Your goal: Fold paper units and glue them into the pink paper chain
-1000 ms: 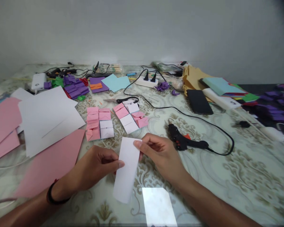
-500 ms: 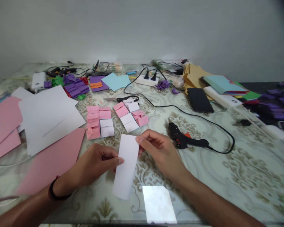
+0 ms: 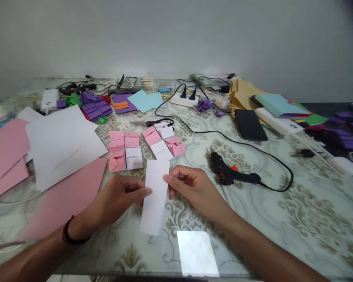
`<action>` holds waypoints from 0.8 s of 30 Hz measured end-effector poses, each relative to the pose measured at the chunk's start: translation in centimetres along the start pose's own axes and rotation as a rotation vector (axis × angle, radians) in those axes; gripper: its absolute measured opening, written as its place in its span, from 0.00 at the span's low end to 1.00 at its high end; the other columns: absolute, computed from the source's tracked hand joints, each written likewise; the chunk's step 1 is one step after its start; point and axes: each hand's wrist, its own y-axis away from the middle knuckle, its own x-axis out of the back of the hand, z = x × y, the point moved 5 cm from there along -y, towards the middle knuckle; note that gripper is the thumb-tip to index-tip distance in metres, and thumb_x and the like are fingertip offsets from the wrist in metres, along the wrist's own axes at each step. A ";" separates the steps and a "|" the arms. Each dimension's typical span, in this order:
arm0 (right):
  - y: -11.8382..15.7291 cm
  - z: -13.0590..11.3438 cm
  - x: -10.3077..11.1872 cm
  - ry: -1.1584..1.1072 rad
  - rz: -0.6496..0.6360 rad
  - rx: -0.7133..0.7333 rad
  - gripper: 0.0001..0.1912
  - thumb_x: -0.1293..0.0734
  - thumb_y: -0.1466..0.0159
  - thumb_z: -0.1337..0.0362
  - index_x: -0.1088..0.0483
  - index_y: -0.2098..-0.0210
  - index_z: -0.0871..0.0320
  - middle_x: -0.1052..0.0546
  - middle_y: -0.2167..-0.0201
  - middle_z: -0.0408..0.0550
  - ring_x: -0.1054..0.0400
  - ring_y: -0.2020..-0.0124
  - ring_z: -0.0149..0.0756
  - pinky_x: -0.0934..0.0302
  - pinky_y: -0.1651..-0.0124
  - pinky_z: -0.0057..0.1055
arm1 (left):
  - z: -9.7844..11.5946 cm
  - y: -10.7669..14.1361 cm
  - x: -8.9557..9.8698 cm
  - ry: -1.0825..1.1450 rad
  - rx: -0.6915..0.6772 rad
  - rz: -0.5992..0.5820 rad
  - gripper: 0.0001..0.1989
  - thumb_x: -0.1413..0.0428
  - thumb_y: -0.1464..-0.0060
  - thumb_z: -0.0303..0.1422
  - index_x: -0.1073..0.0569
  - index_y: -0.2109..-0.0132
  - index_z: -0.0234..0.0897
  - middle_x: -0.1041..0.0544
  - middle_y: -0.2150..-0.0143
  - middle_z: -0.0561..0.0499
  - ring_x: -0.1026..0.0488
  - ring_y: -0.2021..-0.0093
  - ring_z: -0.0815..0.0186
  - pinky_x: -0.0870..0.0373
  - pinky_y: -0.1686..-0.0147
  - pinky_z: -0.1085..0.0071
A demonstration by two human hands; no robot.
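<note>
A white paper strip (image 3: 155, 201) is held upright between my two hands, near the front of the table. My left hand (image 3: 120, 199) pinches its left edge between thumb and fingers. On the opposite edge, a little higher up, my right hand (image 3: 191, 188) grips it with the thumb in front and fingers behind. Just beyond the strip lie two squares made of folded pink and white paper: the left folded square (image 3: 125, 152) and the right folded square (image 3: 163, 141), which the strip's top end partly overlaps in view.
White sheets (image 3: 64, 149) and pink sheets (image 3: 67, 199) spread at left. A black glue gun (image 3: 233, 172) with its cord lies at right, below a dark phone (image 3: 250, 124). Scissors (image 3: 153, 122), a power strip (image 3: 184, 100) and purple folded pieces (image 3: 97, 109) sit farther back.
The strip has moved slightly away from me and stands straighter. My right hand has shifted a little left and lower along its edge; my left hand still pinches the other side.
</note>
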 end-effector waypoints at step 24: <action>0.3 0.5 -0.7 0.157 -0.119 -0.040 0.21 0.31 0.32 0.51 0.30 0.77 0.58 0.27 0.80 0.42 0.36 0.78 0.29 0.44 0.72 0.27 | 0.7 -0.2 0.1 0.121 0.031 0.049 0.16 0.39 0.40 0.41 0.21 0.71 0.34 0.18 0.71 0.50 0.23 0.70 0.66 0.29 0.68 0.73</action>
